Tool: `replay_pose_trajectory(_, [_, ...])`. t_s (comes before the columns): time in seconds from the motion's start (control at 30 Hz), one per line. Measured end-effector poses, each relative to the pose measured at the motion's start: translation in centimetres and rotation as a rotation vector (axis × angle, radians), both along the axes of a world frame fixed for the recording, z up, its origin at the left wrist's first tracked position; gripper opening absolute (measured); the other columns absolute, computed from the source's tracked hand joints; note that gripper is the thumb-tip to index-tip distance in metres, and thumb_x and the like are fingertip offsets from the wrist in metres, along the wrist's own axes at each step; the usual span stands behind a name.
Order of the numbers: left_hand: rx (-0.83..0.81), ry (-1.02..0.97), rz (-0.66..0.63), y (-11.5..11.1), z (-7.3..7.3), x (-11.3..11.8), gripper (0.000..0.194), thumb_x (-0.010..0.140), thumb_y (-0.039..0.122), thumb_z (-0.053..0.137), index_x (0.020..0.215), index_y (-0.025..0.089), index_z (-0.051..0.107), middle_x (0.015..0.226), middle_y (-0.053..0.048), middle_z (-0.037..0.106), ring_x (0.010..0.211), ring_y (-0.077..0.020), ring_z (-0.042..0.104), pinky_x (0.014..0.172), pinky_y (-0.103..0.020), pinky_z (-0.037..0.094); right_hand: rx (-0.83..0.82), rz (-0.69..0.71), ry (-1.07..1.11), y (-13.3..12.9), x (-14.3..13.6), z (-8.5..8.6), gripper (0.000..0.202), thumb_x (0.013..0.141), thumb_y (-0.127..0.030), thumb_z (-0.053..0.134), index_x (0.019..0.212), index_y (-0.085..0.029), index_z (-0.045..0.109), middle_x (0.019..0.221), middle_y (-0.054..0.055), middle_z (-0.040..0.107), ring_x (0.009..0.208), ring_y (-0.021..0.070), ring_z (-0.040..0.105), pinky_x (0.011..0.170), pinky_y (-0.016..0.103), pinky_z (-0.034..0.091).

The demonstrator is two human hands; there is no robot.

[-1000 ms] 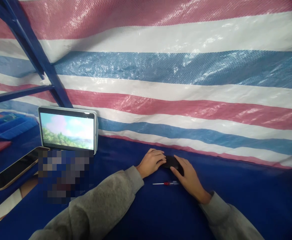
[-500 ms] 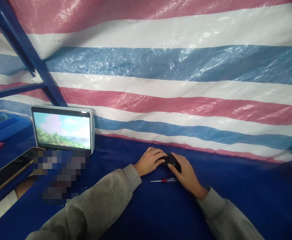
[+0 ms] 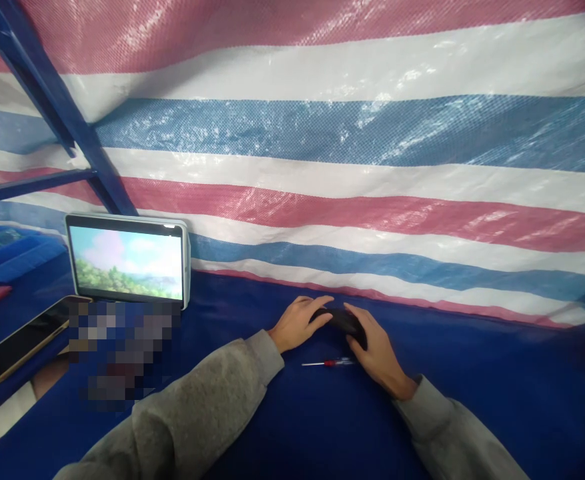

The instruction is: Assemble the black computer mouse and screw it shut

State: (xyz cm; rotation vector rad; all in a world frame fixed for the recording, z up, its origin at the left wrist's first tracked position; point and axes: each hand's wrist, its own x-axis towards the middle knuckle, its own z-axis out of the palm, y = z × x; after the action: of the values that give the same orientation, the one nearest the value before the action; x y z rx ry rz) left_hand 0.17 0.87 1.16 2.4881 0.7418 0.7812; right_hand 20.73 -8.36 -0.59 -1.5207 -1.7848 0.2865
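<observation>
A black rounded object (image 3: 345, 321), shaped like a computer mouse, lies on the dark blue table surface between my two hands. My left hand (image 3: 303, 323) touches its left end, with the thumb and fingers curved round that end. Around its right end curve the thumb and fingers of my right hand (image 3: 376, 348). Just nearer to me, a small screwdriver (image 3: 328, 363) with a red and clear handle lies flat, its shaft pointing left.
A tablet (image 3: 127, 261) showing a landscape stands at the left. Near it are a phone (image 3: 19, 343), blue trays (image 3: 19, 253) and a blurred patch. A striped sheet (image 3: 347, 180) hangs behind the table (image 3: 292, 427), beside a blue metal frame (image 3: 67, 110).
The fingers of both hands have spread slightly apart, and more of the black object shows between them. My right thumb has shifted right. The view has moved a little.
</observation>
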Motion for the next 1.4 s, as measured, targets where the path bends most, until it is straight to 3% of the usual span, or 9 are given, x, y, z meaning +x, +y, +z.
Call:
replay_pose_trajectory(0.17, [0.055,-0.008,0.041,-0.1,0.2,-0.1,0.040,0.104,0.041,0.035,0.140,0.026,0.044,0.128,-0.005,0.061,0.118,-0.0195,0.055,0.107,-0.038,0.039,-0.083,-0.149,0.061,0.1,-0.2,0.3,0.046,0.088,-0.046,0.053,0.127,-0.021,0.057,0.120,0.009,0.068,0.109,0.0258,0.064,0.096,0.043,0.048])
replay_pose_trajectory(0.33, [0.198,0.059,-0.132,-0.1,-0.4,-0.1,0.047,0.098,0.049,0.049,0.139,0.027,0.048,0.138,-0.009,0.051,0.128,-0.0234,0.047,0.108,-0.040,0.038,-0.075,-0.153,-0.037,0.3,-0.4,0.2,0.038,0.096,-0.046,0.041,0.115,-0.023,0.064,0.113,0.007,0.071,0.102,0.0235,0.065,0.093,0.042,0.047])
replay_pose_trajectory(0.5, [0.168,0.063,-0.119,0.2,-0.9,0.1,0.044,0.098,0.048,0.049,0.136,0.027,0.051,0.132,-0.007,0.055,0.121,-0.0216,0.052,0.105,-0.038,0.040,0.086,-0.270,-0.169,0.1,0.2,3.0,0.033,0.096,-0.040,0.039,0.096,-0.019,0.064,0.092,0.008,0.070,0.084,0.0217,0.064,0.080,0.037,0.046])
replay_pose_trajectory(0.6, [0.136,0.062,-0.103,0.3,-0.8,0.1,0.045,0.098,0.048,0.050,0.138,0.028,0.049,0.132,-0.007,0.055,0.122,-0.0218,0.052,0.104,-0.038,0.041,-0.130,0.015,-0.320,-0.6,0.4,5.2,0.022,0.090,-0.037,0.051,0.077,-0.022,0.060,0.068,0.001,0.062,0.061,0.0158,0.057,0.061,0.029,0.042])
replay_pose_trajectory(0.67, [0.123,0.052,-0.097,0.3,-0.8,0.1,0.045,0.098,0.047,0.050,0.138,0.029,0.050,0.133,-0.007,0.055,0.122,-0.0216,0.052,0.104,-0.037,0.041,-0.310,0.171,-0.430,-1.1,0.3,5.8,0.012,0.078,-0.034,0.067,0.082,-0.024,0.062,0.075,-0.001,0.064,0.063,0.0159,0.058,0.058,0.028,0.040])
replay_pose_trajectory(0.83, [0.117,0.041,-0.081,0.3,-0.8,0.2,0.043,0.097,0.046,0.052,0.136,0.028,0.053,0.133,-0.006,0.056,0.122,-0.0210,0.054,0.105,-0.037,0.041,-0.445,0.263,-0.462,-1.5,0.5,5.9,0.011,0.069,-0.019,0.069,0.076,-0.025,0.062,0.086,0.002,0.067,0.076,0.0200,0.063,0.065,0.029,0.045])
replay_pose_trajectory(1.0, [0.141,0.031,-0.089,0.3,-0.8,0.2,0.039,0.098,0.045,0.050,0.132,0.026,0.057,0.135,-0.006,0.057,0.123,-0.0207,0.055,0.106,-0.037,0.041,-0.453,0.209,-0.299,-0.3,1.8,12.0,0.015,0.082,-0.030,0.055,0.083,-0.026,0.070,0.068,0.000,0.067,0.059,0.0172,0.060,0.057,0.028,0.043])
replay_pose_trajectory(1.13, [0.191,0.025,-0.104,0.2,-1.0,0.3,0.040,0.098,0.046,0.049,0.132,0.026,0.057,0.136,-0.006,0.057,0.125,-0.0208,0.054,0.107,-0.038,0.042,-0.232,0.044,-0.225,1.2,1.3,16.3,0.021,0.083,-0.037,0.054,0.078,-0.024,0.071,0.061,-0.001,0.065,0.055,0.0150,0.057,0.054,0.026,0.041])
replay_pose_trajectory(1.4, [0.241,0.031,-0.120,0.2,-1.2,0.3,0.041,0.098,0.046,0.048,0.132,0.025,0.057,0.137,-0.007,0.057,0.126,-0.0215,0.054,0.108,-0.038,0.042,-0.118,-0.055,-0.319,2.5,0.4,14.7,0.020,0.078,-0.030,0.053,0.070,-0.022,0.069,0.057,-0.002,0.064,0.052,0.0137,0.055,0.056,0.026,0.039])
